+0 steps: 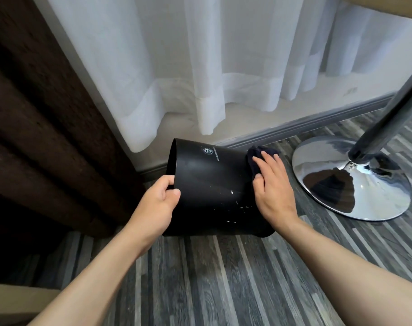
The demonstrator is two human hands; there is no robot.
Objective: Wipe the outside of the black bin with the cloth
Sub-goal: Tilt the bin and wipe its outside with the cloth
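The black bin [209, 184] lies tipped on its side on the floor, its open mouth facing left and its base to the right. A small white logo and several pale specks mark its wall. My left hand [158, 201] grips the rim at the mouth, thumb on the outside. My right hand [270, 184] lies flat, pressing a dark cloth [259, 152] against the bin's base end. Most of the cloth is hidden under that hand.
A chrome stool base [341, 182] with its slanted pole [393, 114] stands close on the right. A white sheer curtain [200, 67] hangs behind the bin, a brown drape [36, 114] on the left. The floor is grey striped wood.
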